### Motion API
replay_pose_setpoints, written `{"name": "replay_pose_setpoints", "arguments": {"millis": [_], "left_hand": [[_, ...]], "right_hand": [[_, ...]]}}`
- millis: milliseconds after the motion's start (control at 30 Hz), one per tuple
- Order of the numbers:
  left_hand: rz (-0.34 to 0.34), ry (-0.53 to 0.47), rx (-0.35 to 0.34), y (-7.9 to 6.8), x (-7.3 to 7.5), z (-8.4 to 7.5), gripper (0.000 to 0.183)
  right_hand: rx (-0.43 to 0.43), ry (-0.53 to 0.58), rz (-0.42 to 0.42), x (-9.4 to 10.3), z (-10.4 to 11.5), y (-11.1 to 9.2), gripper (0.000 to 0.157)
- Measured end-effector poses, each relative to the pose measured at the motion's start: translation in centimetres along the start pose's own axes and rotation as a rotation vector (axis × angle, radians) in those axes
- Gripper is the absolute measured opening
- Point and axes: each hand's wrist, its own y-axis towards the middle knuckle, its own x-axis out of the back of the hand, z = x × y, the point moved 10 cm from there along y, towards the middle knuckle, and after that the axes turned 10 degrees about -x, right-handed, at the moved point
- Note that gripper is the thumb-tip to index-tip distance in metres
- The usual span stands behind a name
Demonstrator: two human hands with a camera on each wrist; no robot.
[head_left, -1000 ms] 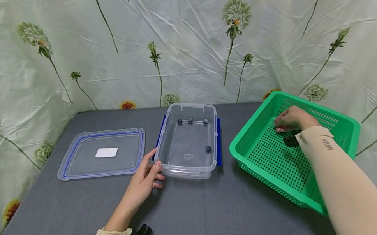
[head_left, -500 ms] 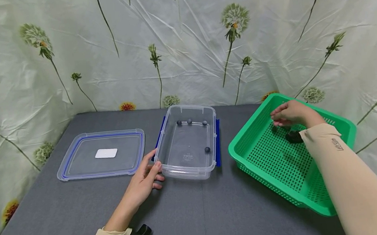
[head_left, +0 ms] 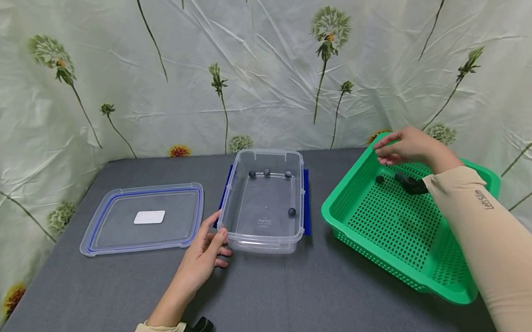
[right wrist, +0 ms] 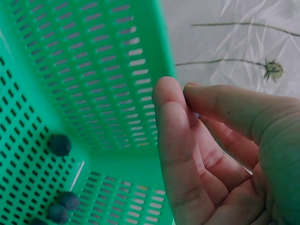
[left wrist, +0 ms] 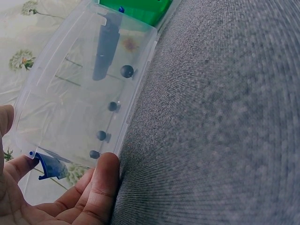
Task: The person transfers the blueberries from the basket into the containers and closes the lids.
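Observation:
My left hand (head_left: pixel 202 257) holds the near left corner of a clear plastic container (head_left: pixel 260 200), thumb by the rim and fingers along the side with the blue latch (left wrist: pixel 50 166). Several blueberries (head_left: pixel 291 212) lie spread on its floor. My right hand (head_left: pixel 405 149) is raised over the far part of a green perforated basket (head_left: pixel 393 228). Its thumb and fingertips come together around a blueberry (right wrist: pixel 196 115), of which only a bluish sliver shows between them. More blueberries (right wrist: pixel 60 145) lie on the basket's floor, below the hand.
A clear lid (head_left: pixel 118 220) with a blue seal and white label lies flat left of the container. The grey table (head_left: pixel 264 310) ends at a flower-printed cloth (head_left: pixel 265 77) behind. A blue latch (head_left: pixel 307 205) hangs at the container's right side.
My right hand has risen from the basket's floor toward its far rim, fingertips pinched, uncovering blueberries beneath. The left hand and container stay in place.

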Motion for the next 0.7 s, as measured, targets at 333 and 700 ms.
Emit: {"name": "replay_pose_setpoints", "arguments": {"millis": [333,700], "left_hand": [[0.000,-0.001,0.000,-0.1,0.0,0.1,0.054],[0.004,0.001,0.001,-0.1,0.1,0.1,0.054]], "right_hand": [[0.048,-0.033,-0.017,-1.1,2.6,-0.2,0.049],[0.094,-0.030,-0.003,-3.6,5.4,0.2,0.046]]}}
